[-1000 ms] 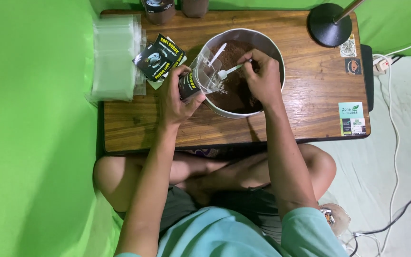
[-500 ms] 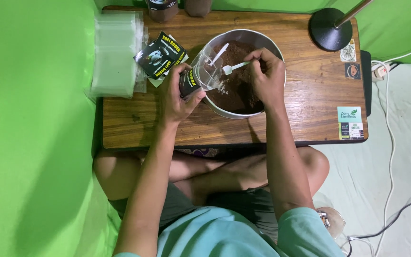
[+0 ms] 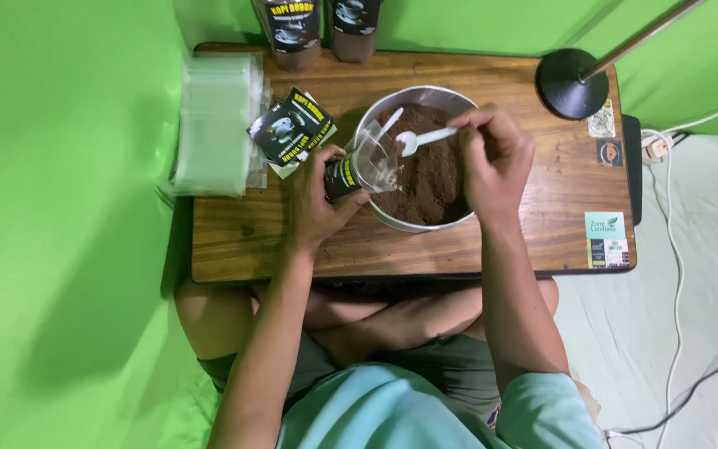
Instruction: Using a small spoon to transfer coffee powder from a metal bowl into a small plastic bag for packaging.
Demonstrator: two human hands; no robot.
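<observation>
A metal bowl (image 3: pixel 376 123) of brown powder (image 3: pixel 430 170) stands on the low wooden table (image 3: pixel 542 224). My left hand (image 3: pixel 313 199) grips a small clear pouch (image 3: pixel 367 162) with a black label, tilted open against the bowl's left rim. My right hand (image 3: pixel 496 158) holds a white plastic spoon (image 3: pixel 425 139) over the powder, its scoop pointing at the pouch's mouth.
A stack of clear bags (image 3: pixel 216 125) lies at the table's left end, with black label cards (image 3: pixel 291 129) beside it. Two filled pouches (image 3: pixel 322 29) stand at the far edge. A lamp base (image 3: pixel 573 83) sits at the far right, stickers (image 3: pixel 606 239) near the right edge, and cables (image 3: pixel 666 150) on the floor.
My right hand has lifted the spoon out of the powder and brought it toward the pouch. The left hand keeps holding the pouch at the rim.
</observation>
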